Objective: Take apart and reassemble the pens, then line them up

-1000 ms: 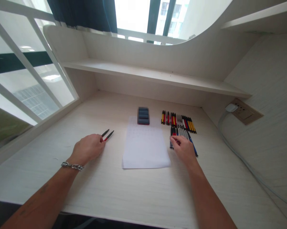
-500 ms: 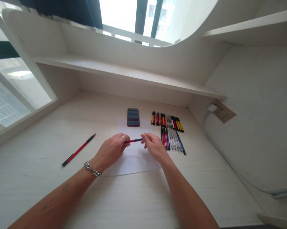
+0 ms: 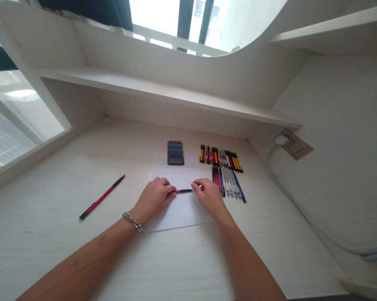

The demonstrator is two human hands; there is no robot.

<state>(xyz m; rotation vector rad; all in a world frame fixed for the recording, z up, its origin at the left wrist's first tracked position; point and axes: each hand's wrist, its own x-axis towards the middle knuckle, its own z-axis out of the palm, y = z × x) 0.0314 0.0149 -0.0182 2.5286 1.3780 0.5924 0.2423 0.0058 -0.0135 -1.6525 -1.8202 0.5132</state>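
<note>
Over a sheet of white paper (image 3: pixel 175 215), my left hand (image 3: pixel 155 196) is closed around the red barrel of a red and black pen (image 3: pixel 183 191). The pen lies almost level, its black end pointing right. My right hand (image 3: pixel 209 196) is closed, thumb and forefinger pinched at that black tip; the fingers partly hide the contact. Beyond my hands, a phone-like dark device (image 3: pixel 175 152) with a blurred screen lies at the paper's far edge. Another red and black pen (image 3: pixel 102 197) rests alone on the desk to the left.
An upper row of pens (image 3: pixel 221 159) in yellow, red, black and clear lies at the right. Below it is a second row (image 3: pixel 228 183) of red, blue, black and clear pens. A low shelf (image 3: pixel 175 94) spans the back. A grey cable (image 3: pixel 296 209) runs from a wall socket (image 3: pixel 295 145).
Both hands have moved slightly right and down toward the paper with the pen. The pen now lies more level. The camera view has shifted a little.
</note>
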